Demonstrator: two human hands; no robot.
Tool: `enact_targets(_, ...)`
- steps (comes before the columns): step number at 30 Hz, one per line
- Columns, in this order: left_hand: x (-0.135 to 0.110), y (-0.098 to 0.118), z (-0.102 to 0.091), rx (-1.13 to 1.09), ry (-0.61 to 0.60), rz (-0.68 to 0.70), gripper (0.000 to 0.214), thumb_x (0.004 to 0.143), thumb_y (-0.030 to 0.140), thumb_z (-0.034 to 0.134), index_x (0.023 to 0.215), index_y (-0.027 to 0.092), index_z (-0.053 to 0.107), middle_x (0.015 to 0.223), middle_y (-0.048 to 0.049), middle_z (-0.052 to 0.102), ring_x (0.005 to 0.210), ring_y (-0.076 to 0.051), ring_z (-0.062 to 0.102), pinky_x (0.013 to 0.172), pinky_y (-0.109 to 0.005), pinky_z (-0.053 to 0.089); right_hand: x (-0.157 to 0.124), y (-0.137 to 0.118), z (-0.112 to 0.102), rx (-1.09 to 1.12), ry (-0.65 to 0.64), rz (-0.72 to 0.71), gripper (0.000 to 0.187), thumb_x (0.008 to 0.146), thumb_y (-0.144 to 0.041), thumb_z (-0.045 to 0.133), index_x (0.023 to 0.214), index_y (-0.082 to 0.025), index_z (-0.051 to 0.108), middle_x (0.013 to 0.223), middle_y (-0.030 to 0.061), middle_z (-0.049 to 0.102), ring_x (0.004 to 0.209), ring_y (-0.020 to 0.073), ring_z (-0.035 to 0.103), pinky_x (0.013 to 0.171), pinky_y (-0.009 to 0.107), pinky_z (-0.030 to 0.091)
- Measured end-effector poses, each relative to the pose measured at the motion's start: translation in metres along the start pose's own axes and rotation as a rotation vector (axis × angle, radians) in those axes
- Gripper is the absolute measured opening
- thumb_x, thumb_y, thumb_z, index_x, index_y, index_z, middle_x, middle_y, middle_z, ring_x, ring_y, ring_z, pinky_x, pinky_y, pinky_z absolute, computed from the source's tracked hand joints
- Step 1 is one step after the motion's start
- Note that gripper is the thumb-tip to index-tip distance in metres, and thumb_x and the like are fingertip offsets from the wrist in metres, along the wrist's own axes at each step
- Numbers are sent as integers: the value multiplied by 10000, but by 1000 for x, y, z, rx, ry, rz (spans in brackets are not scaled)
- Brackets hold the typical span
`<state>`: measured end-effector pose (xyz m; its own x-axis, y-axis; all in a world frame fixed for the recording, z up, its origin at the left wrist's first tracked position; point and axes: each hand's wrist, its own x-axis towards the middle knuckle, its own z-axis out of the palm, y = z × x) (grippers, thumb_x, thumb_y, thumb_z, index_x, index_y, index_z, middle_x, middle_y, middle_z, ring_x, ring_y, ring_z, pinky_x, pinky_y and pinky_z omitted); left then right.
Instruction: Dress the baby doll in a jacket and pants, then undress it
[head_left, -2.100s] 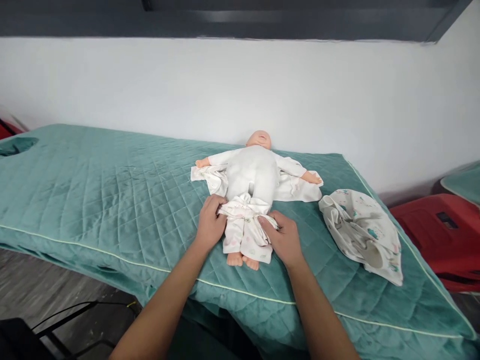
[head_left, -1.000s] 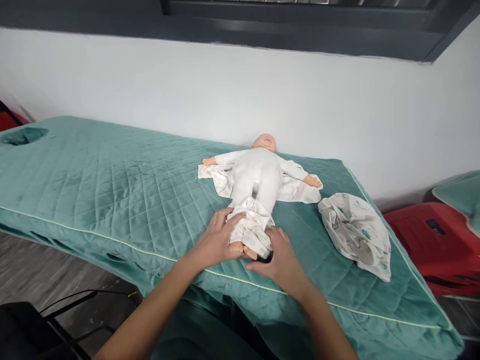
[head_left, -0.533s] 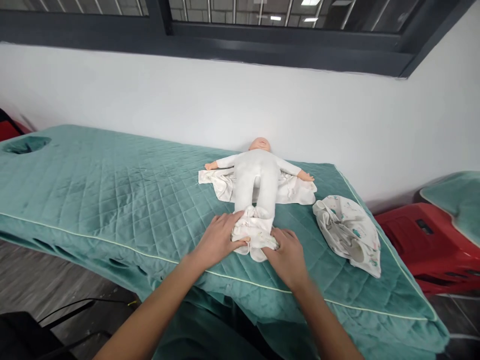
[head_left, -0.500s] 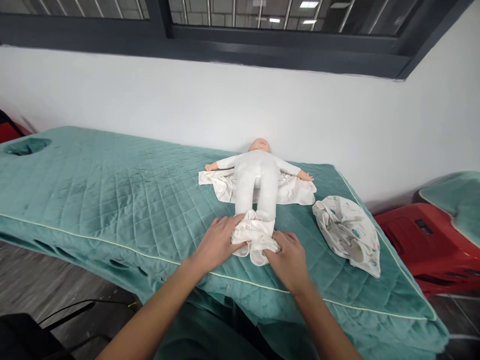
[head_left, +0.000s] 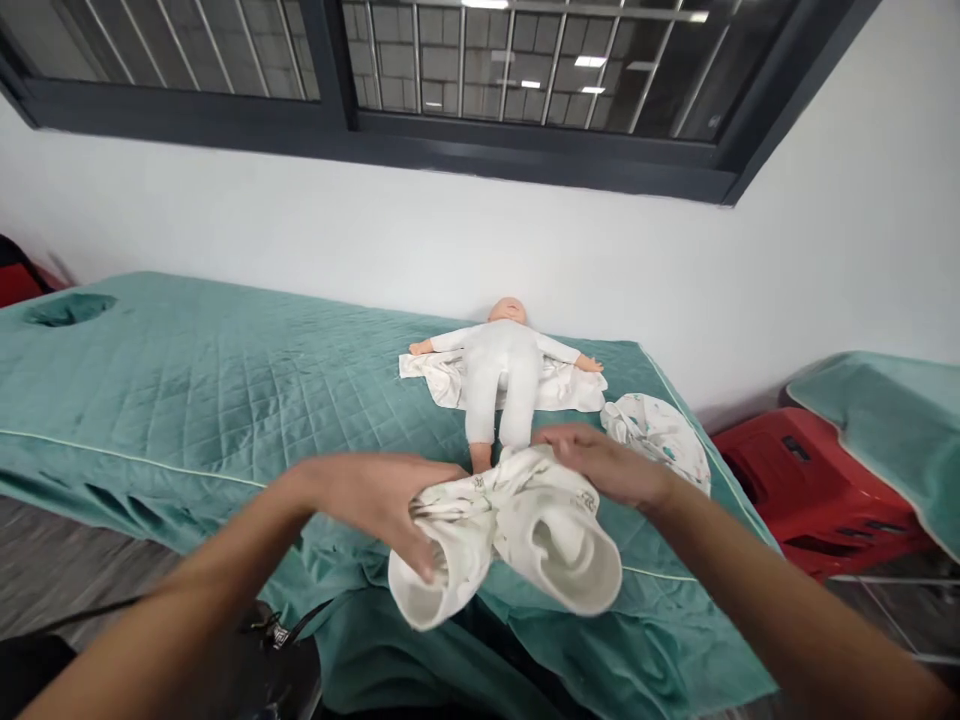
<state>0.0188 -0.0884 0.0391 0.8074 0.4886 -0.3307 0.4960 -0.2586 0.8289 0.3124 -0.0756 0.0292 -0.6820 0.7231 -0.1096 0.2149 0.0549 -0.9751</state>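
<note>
My left hand (head_left: pixel 375 500) grips one side of small white printed baby pants (head_left: pixel 517 505), its thumb at a leg opening. On the other side my right hand (head_left: pixel 600 465) pinches the pants near the top. Both leg openings face me, wide and round, above the bed's front edge. Beyond them a baby doll (head_left: pixel 502 365) in a white body lies on its back, arms spread, head toward the wall. One bare foot (head_left: pixel 481 457) shows; the other is hidden behind the pants. A white garment (head_left: pixel 570 388) lies spread under the doll.
A green quilted bed (head_left: pixel 225 390) with a face hole (head_left: pixel 71 310) runs along the white wall under a barred window. Bunched printed cloth (head_left: pixel 660 430) lies right of the doll. A red plastic stool (head_left: pixel 825 490) and green cover (head_left: pixel 885 420) stand at the right.
The pants have come off the doll's lower legs and moved toward me, with their leg openings now spread. Both hands came along with them. The view has tilted up slightly.
</note>
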Motion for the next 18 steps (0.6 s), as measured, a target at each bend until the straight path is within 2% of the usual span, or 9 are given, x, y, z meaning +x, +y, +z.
enact_targets(1, -7, 9, -14, -18, -78, 6, 526, 712, 359, 823, 1208, 262, 672, 1119, -31, 748, 943, -251, 699, 712, -282, 548, 3, -15, -7, -72, 4, 23, 595, 868, -746, 544, 712, -176, 599, 665, -22, 524, 608, 117, 427, 589, 264, 355)
enact_targets(2, -13, 17, -26, -18, -91, 23, 507, 709, 384, 831, 1177, 253, 688, 1112, -41, 749, 936, -252, 700, 706, -283, 548, 6, -31, -12, -165, -3, 54, 602, 905, -731, 500, 703, -177, 621, 676, -12, 559, 620, 124, 451, 605, 272, 374)
enact_targets(3, -17, 25, -36, 13, -40, 48, 432, 733, 413, 811, 1118, 244, 710, 1079, -42, 751, 907, -243, 701, 694, -277, 541, 9, -47, -16, -250, 6, 69, 602, 926, -714, 482, 693, -182, 640, 686, -4, 592, 631, 132, 478, 618, 279, 389)
enact_targets(5, -22, 42, -50, 110, 245, 85, 291, 807, 466, 729, 974, 227, 727, 973, -26, 743, 831, -205, 689, 660, -257, 511, 13, -78, -20, -357, 34, 80, 574, 932, -691, 497, 726, -194, 699, 750, 18, 666, 681, 152, 550, 649, 293, 425)
enact_targets(8, -21, 72, -57, 245, 724, 172, 267, 806, 456, 709, 841, 196, 664, 820, 1, 678, 730, -155, 632, 609, -234, 456, 16, -120, -19, -367, 34, 54, 508, 878, -689, 588, 849, -215, 767, 867, 43, 733, 761, 181, 633, 672, 306, 476)
enact_targets(11, -16, 103, -58, 331, 985, 326, 263, 756, 376, 745, 816, 171, 592, 773, 15, 611, 717, -130, 580, 641, -234, 450, 17, -156, -16, -408, -5, -1, 431, 795, -636, 722, 902, -224, 787, 886, 34, 749, 810, 190, 672, 700, 306, 517)
enact_targets(14, -15, 125, -61, 426, 1077, 442, 239, 835, 344, 650, 816, 130, 545, 775, 20, 545, 773, -111, 578, 768, -294, 476, 12, -182, -21, -513, 24, -65, 370, 769, -544, 791, 935, -214, 800, 871, 13, 749, 829, 188, 696, 737, 317, 543)
enact_targets(16, -19, 129, -65, 492, 1042, 452, 286, 894, 376, 539, 797, 108, 520, 768, 23, 503, 808, -117, 601, 809, -399, 480, 6, -192, -27, -579, 79, -128, 341, 790, -495, 782, 955, -197, 802, 912, 1, 745, 856, 179, 703, 785, 338, 552)
enact_targets(18, -24, 126, -71, 511, 979, 439, 343, 896, 421, 518, 755, 109, 508, 748, 26, 479, 800, -125, 625, 785, -444, 479, 0, -194, -31, -607, 120, -180, 330, 799, -466, 766, 948, -173, 799, 1026, 3, 735, 940, 180, 699, 854, 369, 549)
